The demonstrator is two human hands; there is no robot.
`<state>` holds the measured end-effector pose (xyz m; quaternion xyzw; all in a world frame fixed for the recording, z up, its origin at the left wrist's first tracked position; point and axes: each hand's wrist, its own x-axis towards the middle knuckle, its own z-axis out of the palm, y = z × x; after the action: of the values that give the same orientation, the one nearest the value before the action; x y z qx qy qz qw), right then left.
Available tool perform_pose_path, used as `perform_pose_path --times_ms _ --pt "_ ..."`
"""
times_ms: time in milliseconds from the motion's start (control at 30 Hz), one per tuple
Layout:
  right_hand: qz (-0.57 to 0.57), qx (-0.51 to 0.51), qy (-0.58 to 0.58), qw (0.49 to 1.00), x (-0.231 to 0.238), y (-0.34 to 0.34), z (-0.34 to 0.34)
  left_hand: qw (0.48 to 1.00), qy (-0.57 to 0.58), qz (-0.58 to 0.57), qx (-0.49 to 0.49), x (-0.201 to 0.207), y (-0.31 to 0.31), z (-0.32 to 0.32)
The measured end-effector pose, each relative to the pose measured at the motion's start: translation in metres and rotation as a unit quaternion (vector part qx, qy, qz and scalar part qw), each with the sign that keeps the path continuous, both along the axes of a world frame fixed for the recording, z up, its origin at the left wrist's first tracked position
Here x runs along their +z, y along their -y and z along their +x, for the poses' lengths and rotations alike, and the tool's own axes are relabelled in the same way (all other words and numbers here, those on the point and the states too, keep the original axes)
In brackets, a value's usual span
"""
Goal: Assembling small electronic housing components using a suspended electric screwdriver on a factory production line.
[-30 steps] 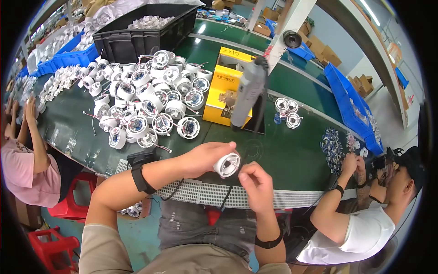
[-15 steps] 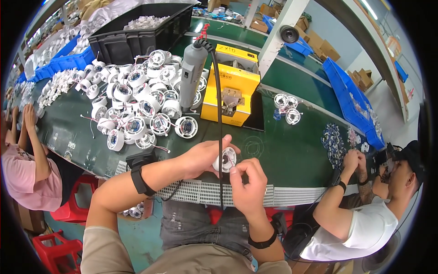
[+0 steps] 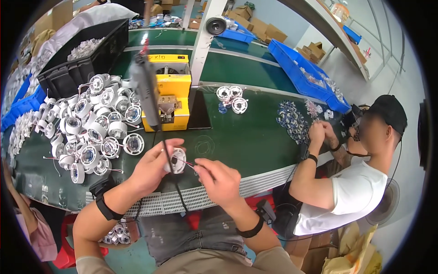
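Note:
My left hand (image 3: 153, 166) is closed around a small white round housing (image 3: 179, 160), its open face turned to the right. Thin red and white wires (image 3: 188, 163) run out of the housing to the fingertips of my right hand (image 3: 220, 180), which pinches their end. A grey electric screwdriver (image 3: 145, 86) hangs just beyond my left hand. Its dark cord (image 3: 169, 157) crosses in front of the housing. Left of my hands lies a large heap of similar white housings (image 3: 93, 128), several with blue boards and loose wires.
Behind my hands stands a yellow bench machine (image 3: 180, 91). A black bin (image 3: 86, 64) is at the back left, a blue tray (image 3: 296, 75) at the right. Several white rings (image 3: 238, 105) lie mid-table. At right, a co-worker in a white shirt (image 3: 346, 196) handles small parts beside a blue pile (image 3: 292, 123).
The view has swung to the right, so the table's contents appear further left. My right hand has drawn the wires outward from the housing. The hanging screwdriver now tilts.

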<state>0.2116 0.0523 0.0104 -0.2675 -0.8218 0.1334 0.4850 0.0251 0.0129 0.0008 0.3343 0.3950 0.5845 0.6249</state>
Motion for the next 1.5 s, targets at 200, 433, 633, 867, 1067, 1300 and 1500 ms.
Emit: perform_pose_path --times_ms 200,433,633,867,1067,1300,1500 --pt "-0.383 0.175 -0.191 0.887 0.003 0.000 -0.022 0.987 0.131 0.070 -0.062 -0.003 0.003 0.000" --pt "-0.261 0.091 -0.112 0.954 -0.003 0.002 -0.025 0.987 0.106 0.045 -0.114 -0.004 0.001 0.000" --pt "-0.115 0.081 -0.027 0.990 -0.005 -0.006 -0.025 0.985 0.105 0.051 -0.124 -0.002 0.005 -0.003" --pt "-0.340 0.162 -0.144 0.915 0.000 -0.013 -0.030 0.979 0.134 0.058 -0.145 -0.001 0.007 -0.003" --pt "-0.246 0.215 0.122 0.937 0.009 -0.045 -0.019 0.973 -0.153 0.086 -0.151 -0.001 0.000 -0.015" --pt "-0.138 0.137 -0.020 0.981 0.030 -0.056 -0.117 0.991 -0.125 -0.022 -0.038 -0.009 -0.006 -0.022" --pt "-0.130 0.213 -0.261 0.932 0.030 -0.074 -0.154 0.993 -0.059 -0.102 -0.016 -0.007 -0.009 -0.027"
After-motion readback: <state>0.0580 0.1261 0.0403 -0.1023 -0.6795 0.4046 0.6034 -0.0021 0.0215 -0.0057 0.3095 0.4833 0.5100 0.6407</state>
